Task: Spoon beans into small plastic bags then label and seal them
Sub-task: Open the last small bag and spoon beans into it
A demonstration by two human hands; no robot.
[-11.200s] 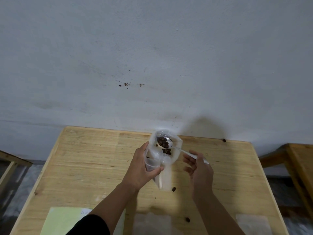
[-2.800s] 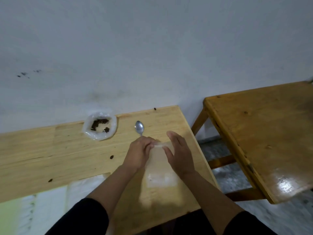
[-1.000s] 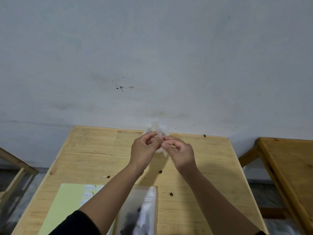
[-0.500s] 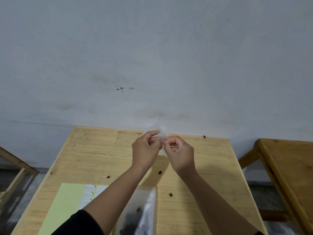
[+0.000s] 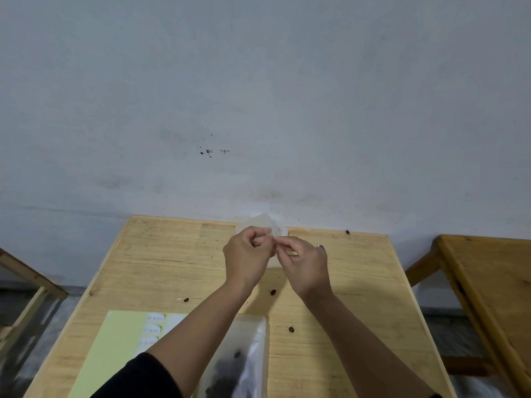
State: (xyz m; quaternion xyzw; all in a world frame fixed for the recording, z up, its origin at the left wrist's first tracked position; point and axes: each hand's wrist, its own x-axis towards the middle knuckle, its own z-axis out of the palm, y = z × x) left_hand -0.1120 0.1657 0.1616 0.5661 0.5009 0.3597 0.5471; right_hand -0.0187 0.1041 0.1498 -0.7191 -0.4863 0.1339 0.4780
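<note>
Matt pale wood table, clear glossy plastic bag, smooth yellow paper sheet.

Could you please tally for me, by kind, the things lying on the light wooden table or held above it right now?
Loose beans on the table: 4
Small clear bag pinched by left hand and right hand: 1
Larger bag of beans: 1
Yellow-green label sheet: 1
Total: 7

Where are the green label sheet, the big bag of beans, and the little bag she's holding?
green label sheet (image 5: 115,349), head view, its bare green area.
big bag of beans (image 5: 244,360), head view, its clear front.
little bag (image 5: 265,222), head view, top edge above the fingers.
</note>
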